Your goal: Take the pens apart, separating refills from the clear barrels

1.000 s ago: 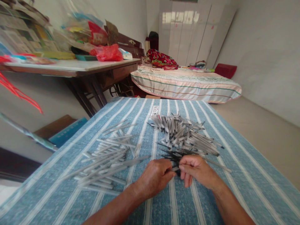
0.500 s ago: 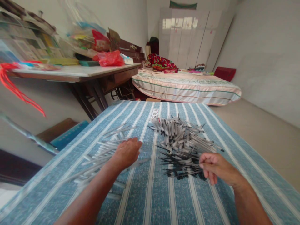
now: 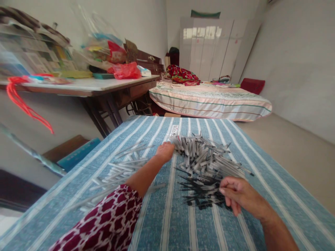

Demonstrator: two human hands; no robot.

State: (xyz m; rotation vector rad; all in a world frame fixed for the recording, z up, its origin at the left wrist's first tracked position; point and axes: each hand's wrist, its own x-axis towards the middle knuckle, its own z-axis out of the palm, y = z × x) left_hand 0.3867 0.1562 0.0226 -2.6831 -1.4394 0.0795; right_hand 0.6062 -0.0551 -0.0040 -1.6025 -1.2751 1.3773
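Note:
My left hand (image 3: 165, 151) is at the left edge of a heap of slim grey pens (image 3: 200, 153), many with dark tips. Its fingers point away from me and are mostly hidden behind the back of the hand. My right hand (image 3: 237, 195) hovers at the right side of a lower pile of thin black pen parts (image 3: 200, 191). Thumb and fingers are pressed together there; whatever lies between them cannot be made out. Under and beside my left forearm spreads a loose group of pale, clear pen tubes (image 3: 124, 169).
A blue striped cloth (image 3: 178, 226) covers the table, with a printed label (image 3: 173, 129) beyond the heap. To the left stands a desk (image 3: 104, 87) bearing bags and boxes. Behind are a bed (image 3: 209, 99) and a white wardrobe (image 3: 204, 52).
My left hand has moved forward and right, from above the pale tubes to the edge of the grey pens. My right hand stays pinched in nearly the same spot. The view has tilted slightly.

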